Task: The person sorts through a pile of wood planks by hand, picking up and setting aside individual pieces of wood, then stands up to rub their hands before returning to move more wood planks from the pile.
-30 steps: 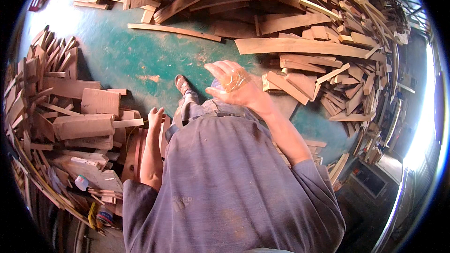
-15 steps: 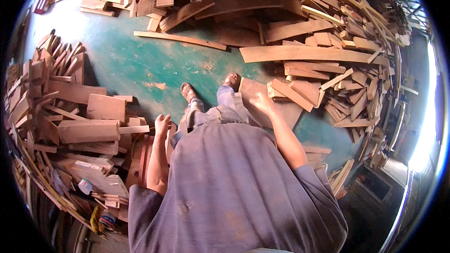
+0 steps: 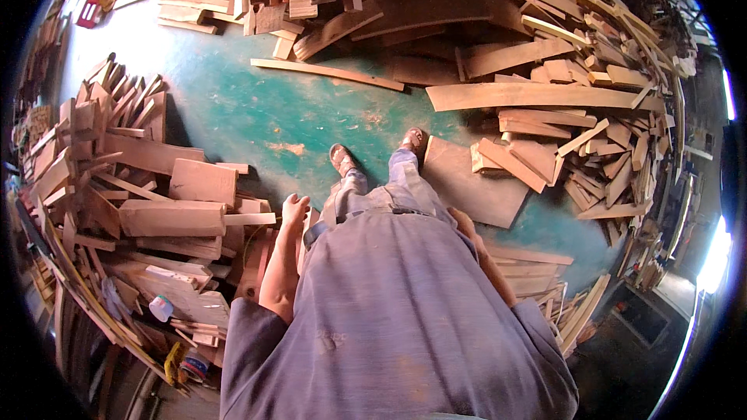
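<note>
My left hand (image 3: 295,208) hangs at my left hip with its fingers curled in and nothing visible in it. It is closest to the stack of short wooden boards (image 3: 173,218) on my left. My right hand (image 3: 462,222) is lowered beside my right hip, its fingers hidden by the body and too unclear to read. Ahead of that hand, a wide flat wooden panel (image 3: 475,185) lies on the floor by my right foot.
Piles of cut wood surround the green floor (image 3: 249,109). A long plank (image 3: 537,96) lies ahead right, and a thin strip (image 3: 327,75) lies across the floor ahead. Yellow and blue tape rolls (image 3: 194,366) sit low left. A red crate (image 3: 88,12) stands far left.
My right hand has dropped back from in front of me to beside my hip. The left hand stays low at my side. The whole view has shifted, so the surroundings sit farther right and lower.
</note>
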`<state>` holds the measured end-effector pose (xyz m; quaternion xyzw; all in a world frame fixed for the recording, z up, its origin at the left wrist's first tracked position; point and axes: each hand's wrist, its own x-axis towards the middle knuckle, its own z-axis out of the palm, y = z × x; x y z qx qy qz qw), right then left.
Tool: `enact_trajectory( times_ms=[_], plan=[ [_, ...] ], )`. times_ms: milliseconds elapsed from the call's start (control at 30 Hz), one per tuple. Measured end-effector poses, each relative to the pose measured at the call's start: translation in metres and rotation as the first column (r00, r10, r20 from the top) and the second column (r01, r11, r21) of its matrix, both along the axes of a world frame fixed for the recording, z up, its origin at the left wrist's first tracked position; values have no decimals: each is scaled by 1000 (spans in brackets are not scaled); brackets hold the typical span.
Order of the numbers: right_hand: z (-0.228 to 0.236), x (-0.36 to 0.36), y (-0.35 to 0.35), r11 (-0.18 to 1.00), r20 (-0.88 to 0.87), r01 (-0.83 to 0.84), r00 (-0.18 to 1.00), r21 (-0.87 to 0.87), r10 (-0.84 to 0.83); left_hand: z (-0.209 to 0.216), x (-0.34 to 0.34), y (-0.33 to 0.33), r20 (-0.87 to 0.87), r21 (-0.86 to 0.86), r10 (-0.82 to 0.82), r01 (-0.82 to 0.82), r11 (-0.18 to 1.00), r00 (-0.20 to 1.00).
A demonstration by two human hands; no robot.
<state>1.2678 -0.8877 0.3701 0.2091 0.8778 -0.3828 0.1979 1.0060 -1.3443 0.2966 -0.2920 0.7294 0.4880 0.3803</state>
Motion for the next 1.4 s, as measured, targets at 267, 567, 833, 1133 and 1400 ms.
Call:
enact_trajectory(
  times_ms=[267,567,833,1133,1400],
  plan=[
    [9,-23,-12,972,303,30,948,233,-102,-1,-33,-7,-24,-8,-60,59,998,998],
    [-1,-15,-14,934,323,348,878,76,-353,-2,-36,-9,8,-49,-53,53,997,999],
    [24,-76,13,956,442,180,856,233,-269,-12,-22,16,12,6,-47,47,999,999],
    [37,-126,36,941,343,273,880,202,-329,-6,-8,57,14,37,4,-4,999,1000],
    [17,-121,28,965,410,192,877,180,-251,-4,-22,57,41,48,-33,31,998,999]
  ],
)
